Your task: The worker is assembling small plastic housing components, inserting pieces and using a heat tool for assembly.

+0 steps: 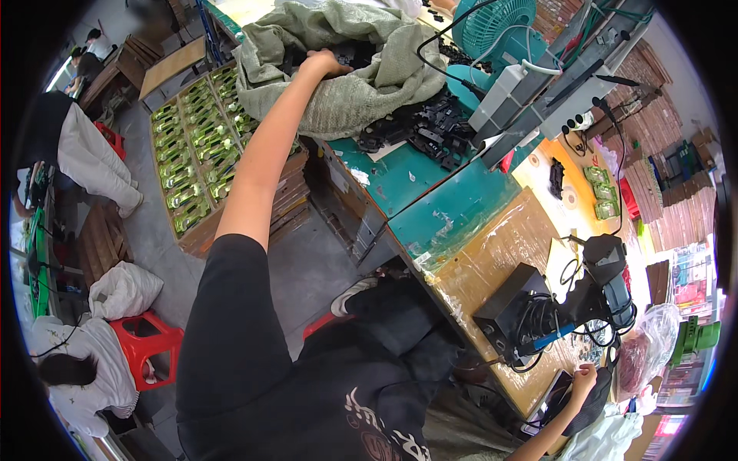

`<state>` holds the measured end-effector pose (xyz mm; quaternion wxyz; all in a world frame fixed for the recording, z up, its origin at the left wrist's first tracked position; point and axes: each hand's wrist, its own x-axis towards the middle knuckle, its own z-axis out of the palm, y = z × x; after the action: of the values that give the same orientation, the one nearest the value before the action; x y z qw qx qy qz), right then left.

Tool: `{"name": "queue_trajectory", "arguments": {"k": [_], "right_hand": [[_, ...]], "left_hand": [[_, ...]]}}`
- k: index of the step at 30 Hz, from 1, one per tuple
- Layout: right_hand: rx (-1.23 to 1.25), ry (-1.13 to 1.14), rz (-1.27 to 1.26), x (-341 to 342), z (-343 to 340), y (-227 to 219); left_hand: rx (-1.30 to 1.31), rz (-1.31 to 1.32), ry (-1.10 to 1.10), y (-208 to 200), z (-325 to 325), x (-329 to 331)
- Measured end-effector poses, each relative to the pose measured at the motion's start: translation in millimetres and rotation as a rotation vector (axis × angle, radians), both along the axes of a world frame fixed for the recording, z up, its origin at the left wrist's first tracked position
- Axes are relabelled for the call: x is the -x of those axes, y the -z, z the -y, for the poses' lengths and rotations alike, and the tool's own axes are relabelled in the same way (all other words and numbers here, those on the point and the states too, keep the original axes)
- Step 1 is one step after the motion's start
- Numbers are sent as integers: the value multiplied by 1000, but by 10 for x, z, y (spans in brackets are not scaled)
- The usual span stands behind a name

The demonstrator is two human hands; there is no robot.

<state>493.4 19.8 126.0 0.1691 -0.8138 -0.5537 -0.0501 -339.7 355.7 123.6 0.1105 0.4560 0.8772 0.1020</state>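
My left arm stretches far forward, and my left hand is inside the mouth of a large grey-green woven sack. Dark plastic pieces lie in the sack by the hand, and its fingertips are hidden among them. At the lower right, my right hand rests by the table's edge with its fingers curled in. What they hold, if anything, does not show. Beside that hand lie a phone and a black cloth or bag.
Black plastic parts are heaped on the green tabletop. A teal fan stands behind them. A black device with cables sits on the film-covered board. Left are trays of green parts, a red stool and other people.
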Motion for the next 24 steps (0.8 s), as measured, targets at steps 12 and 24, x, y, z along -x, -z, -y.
{"name": "queue_trajectory", "arguments": {"k": [12,24], "right_hand": [[116,-99,-179,-288,85,8],[91,27,-207,-138,44,-55]], "left_hand": [[-449,10,-198,-50,318,-4],[-720,790,-123,-270,75,251]]}}
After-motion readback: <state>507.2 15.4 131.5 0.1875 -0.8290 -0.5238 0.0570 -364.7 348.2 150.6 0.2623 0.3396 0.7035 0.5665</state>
